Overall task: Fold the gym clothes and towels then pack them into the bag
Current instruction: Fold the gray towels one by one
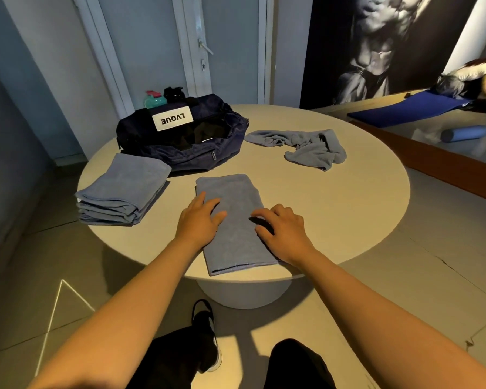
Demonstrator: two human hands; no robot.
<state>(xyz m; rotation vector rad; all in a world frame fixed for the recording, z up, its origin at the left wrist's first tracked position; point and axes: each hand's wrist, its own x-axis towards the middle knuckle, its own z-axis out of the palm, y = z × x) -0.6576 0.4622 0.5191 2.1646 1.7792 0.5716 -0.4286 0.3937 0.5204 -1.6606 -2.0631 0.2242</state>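
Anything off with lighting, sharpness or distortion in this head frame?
Head view: dim room, warm light pooled on the round beige table; the right hand casts a dark shadow on the folded blue-grey towel under it; wide-angle lens bends the white door frame; centre sharp, edges softer.

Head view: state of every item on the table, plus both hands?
Towel under the hands, folded to a long strip, flat at the near edge of the table.
Towel stack, folded, left of it.
Loose towel, crumpled, unfolded, far right.
Bag, unzipped, open on top.
Left hand, flat on the strip towel.
Right hand, fingers bent, tips on the same towel.
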